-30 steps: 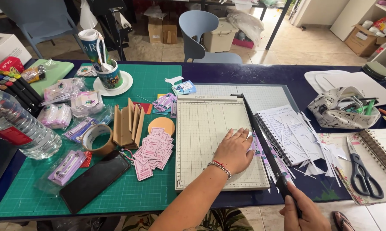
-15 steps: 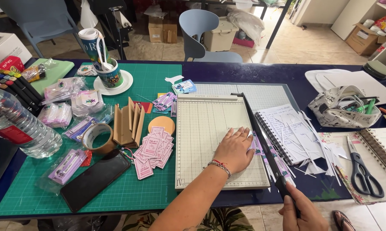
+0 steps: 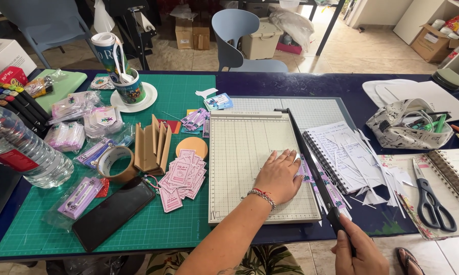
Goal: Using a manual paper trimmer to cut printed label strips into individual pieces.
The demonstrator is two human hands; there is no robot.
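On one paper cutter (image 3: 239, 168), two hands: left (image 3: 279, 175) flat, right (image 3: 359, 252) gripping handle (image 3: 336, 219).

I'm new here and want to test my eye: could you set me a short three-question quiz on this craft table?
1. True or false: the left hand lies flat on the paper cutter.
2. What does the right hand grip?
A. scissors
B. cutter handle
C. tape roll
3. What colour is the mat under the pink tags?

Key: 1 true; 2 B, the cutter handle; 3 green.
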